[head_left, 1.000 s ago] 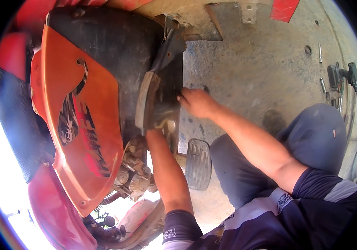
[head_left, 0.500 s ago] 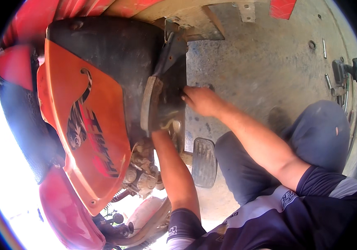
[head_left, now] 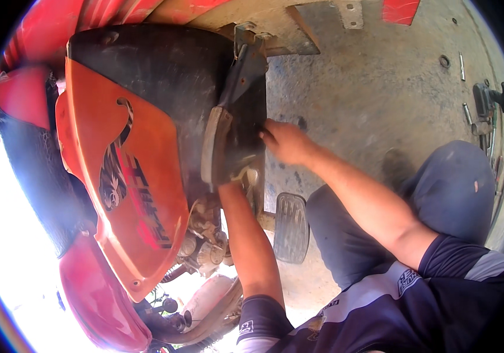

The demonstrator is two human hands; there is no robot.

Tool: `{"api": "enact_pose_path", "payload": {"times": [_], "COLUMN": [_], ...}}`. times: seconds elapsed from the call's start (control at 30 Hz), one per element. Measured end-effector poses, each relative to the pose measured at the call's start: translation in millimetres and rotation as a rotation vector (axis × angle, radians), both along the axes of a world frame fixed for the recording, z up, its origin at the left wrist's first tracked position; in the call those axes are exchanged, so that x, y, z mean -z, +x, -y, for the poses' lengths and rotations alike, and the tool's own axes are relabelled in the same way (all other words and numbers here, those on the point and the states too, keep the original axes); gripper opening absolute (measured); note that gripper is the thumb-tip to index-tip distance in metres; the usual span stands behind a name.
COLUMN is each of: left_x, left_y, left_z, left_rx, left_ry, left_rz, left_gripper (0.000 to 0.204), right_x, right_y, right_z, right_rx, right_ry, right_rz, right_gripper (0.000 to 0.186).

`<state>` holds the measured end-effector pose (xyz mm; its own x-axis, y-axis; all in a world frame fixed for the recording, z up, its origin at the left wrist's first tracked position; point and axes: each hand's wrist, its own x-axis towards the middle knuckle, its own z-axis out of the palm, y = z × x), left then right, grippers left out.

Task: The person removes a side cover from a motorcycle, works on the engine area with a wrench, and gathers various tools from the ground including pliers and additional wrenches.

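My right hand (head_left: 278, 138), fingers curled, is at the right edge of the black panel (head_left: 146, 56) of a motor vehicle; what its fingertips hold is too small to make out. This panel carries an orange cover (head_left: 122, 170) with an animal decal. My left arm (head_left: 243, 247) reaches up from below, and the left hand is hidden behind the worn grey-black step bar (head_left: 217, 144) and panel. Engine parts (head_left: 205, 247) show beneath the cover, and a grey ridged pedal plate (head_left: 290, 226) stands right of my left forearm.
Tools, among them a black power tool (head_left: 499, 100) and sockets (head_left: 462, 65), lie on the concrete floor (head_left: 358, 88) at right, with a ring (head_left: 444, 61). Red bodywork (head_left: 111, 15) and a metal bracket (head_left: 281, 29) are above. A black seat (head_left: 28, 165) is at left.
The vehicle and tools sit slightly further right in the view as the camera shifts. My right hand stays at the panel edge, its fingers moved slightly; my left arm stays reached underneath.
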<state>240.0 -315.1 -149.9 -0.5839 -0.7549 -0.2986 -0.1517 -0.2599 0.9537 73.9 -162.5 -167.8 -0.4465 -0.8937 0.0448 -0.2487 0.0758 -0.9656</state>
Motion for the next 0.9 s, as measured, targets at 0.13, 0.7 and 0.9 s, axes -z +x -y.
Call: {"api": "enact_pose_path", "payload": {"times": [0.13,0.7,0.9], "left_x": [-1.6,-4.2,-1.3], "left_y": [3.5,9.0,12.2], "left_z": [-0.6,-8.2,-9.7], "left_rx": [-0.005,-0.006,-0.021], "left_ry": [-0.006,-0.009,-0.027], "left_rz": [0.008,-0.001,-0.009], "left_gripper": [0.035,0.033,0.032], "right_x": [-4.9,6.9,5.6], "right_y": [-0.5,2.2,-2.8], "right_z": [-0.6,0.3,-0.7], "right_rx": [0.01,0.021,-0.037], "right_ry": [0.003,-0.074,-0.093], "right_rz": [0.068,0.172,0.164], "right_gripper": [0.028,0.032,0.035]}}
